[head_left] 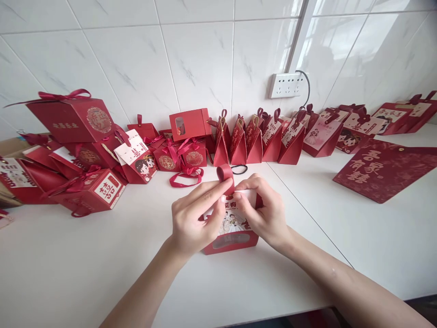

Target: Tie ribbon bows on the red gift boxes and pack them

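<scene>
A red gift box (235,241) with a clear window and a white printed front stands on the table in front of me. From its top rises a red ribbon loop (224,173). My left hand (196,216) pinches the base of that loop between its fingers and thumb. Close beside it, my right hand (264,209) has its thumb and forefinger closed at the top edge of the box, by the foot of the loop. The fingers cover part of the box's upper front.
Stacked red gift boxes (71,118) fill the left. Several upright triangular boxes (254,141) line the tiled wall. A flat dark-red card piece (382,171) lies at right. Behind my hands are a red ribbon (186,177) and a black band (240,169). A power socket (287,85) is on the wall.
</scene>
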